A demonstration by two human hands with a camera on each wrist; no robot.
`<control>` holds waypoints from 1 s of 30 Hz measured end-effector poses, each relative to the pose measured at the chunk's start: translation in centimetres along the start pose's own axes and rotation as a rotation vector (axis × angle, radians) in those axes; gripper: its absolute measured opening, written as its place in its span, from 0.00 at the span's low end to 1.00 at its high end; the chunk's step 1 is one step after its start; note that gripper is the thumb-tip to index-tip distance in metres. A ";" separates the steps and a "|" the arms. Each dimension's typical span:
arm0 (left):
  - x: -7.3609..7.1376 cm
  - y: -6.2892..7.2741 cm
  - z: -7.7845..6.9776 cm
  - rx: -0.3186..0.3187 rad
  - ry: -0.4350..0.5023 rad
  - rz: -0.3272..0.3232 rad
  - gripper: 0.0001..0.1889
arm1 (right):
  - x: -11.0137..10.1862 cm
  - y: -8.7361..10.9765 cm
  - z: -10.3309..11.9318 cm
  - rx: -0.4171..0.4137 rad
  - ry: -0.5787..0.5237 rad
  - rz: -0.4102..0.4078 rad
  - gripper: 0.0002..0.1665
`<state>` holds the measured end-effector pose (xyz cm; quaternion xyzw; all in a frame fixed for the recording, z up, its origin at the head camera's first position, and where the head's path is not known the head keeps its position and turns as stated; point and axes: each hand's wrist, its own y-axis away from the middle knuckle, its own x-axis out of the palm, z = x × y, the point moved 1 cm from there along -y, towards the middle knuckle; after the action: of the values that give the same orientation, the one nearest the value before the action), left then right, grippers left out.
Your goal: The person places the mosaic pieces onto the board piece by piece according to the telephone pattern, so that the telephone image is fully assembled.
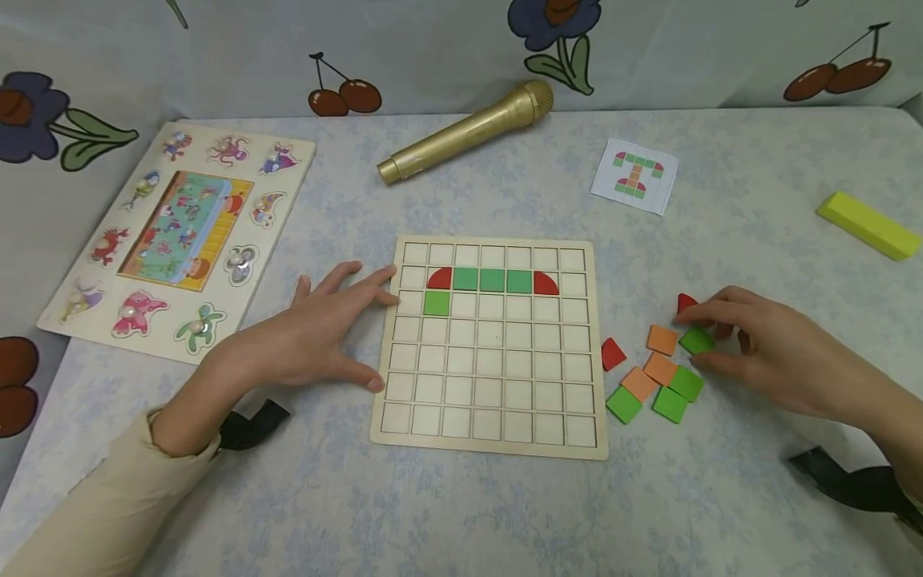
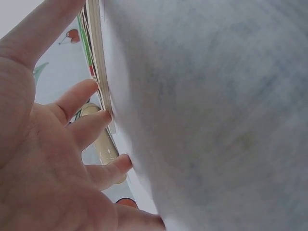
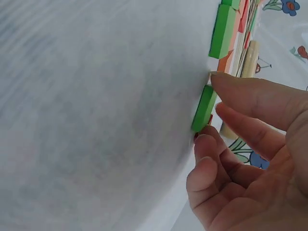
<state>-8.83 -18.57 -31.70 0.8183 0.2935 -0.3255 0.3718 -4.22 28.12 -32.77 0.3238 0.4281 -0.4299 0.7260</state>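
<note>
A wooden grid board [image 1: 489, 450] lies on the table. Its second row holds a red quarter-round tile [image 1: 441, 279], three green squares and another red quarter-round tile [image 1: 546, 284]; a green square [image 1: 436, 304] sits below the first. My left hand [image 1: 306, 340] is spread at the board's left edge, fingertips and thumb touching it. Right of the board, my right hand [image 1: 771, 353] has curled fingers and thumb around a green square tile [image 3: 204, 109] on the table. Beside it lie orange squares [image 1: 662, 340], more green squares [image 1: 671, 405] and red pieces [image 1: 613, 354].
A picture card [image 1: 634, 176] shows a tile pattern behind the board. Near it are a gold microphone [image 1: 469, 136] and, far right, a yellow block [image 1: 868, 226]. A peg puzzle [image 1: 277, 232] with sea animals lies at the left. Flowered cloth [image 1: 447, 48] hangs behind the table.
</note>
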 end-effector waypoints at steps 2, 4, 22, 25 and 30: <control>0.0 0.0 0.0 -0.002 0.001 0.000 0.59 | 0.0 0.1 -0.2 0.000 0.021 -0.004 0.27; 0.0 0.0 -0.1 -0.002 0.002 0.000 0.59 | 0.0 0.2 -0.3 -0.006 0.030 -0.008 0.26; -0.1 0.3 0.2 -0.002 -0.007 -0.001 0.49 | -1.1 -2.3 2.2 -0.125 -0.032 -0.047 0.25; -0.1 0.2 0.2 0.005 -0.003 -0.001 0.50 | -1.0 -3.4 3.7 -0.157 -0.100 -0.043 0.23; 0.0 0.1 0.1 0.011 0.001 0.000 0.51 | -0.4 -5.1 6.1 -0.165 -0.163 0.020 0.21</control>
<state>-8.83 -18.70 -31.70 0.8204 0.2919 -0.3268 0.3673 -6.83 21.02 -30.37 0.2313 0.3985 -0.4106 0.7868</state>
